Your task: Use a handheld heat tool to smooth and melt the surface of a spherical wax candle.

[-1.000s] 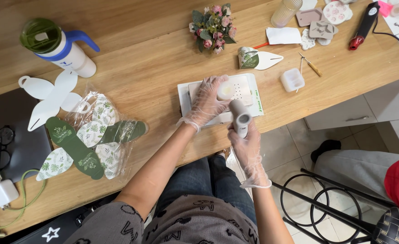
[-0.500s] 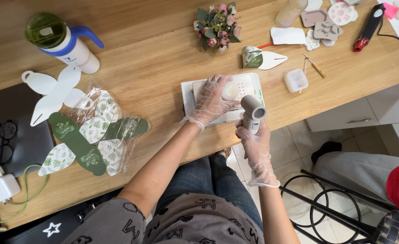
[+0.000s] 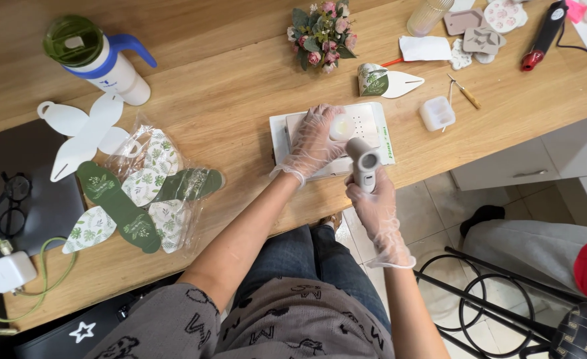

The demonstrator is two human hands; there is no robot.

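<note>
I'd keep my left hand point(image 3: 314, 143) pressed open-palmed beside the pale round disc point(image 3: 342, 126) — steadying it on the white pad point(image 3: 373, 119) — while my right hand point(image 3: 375, 199), gripping the grey handheld tool point(image 3: 363, 161), aims squarely at it.

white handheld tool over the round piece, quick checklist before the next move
1. Right hand grips the white handheld tool: ok.
2. Left hand steadies the round pale piece: ok.
3. Piece sits on the white board, inside its edges: ok.
4. Both hands gloved: ok.
5. Tool switched on: cannot tell.
6. Board fully on the wooden table: ok, but close to the front edge.
</note>
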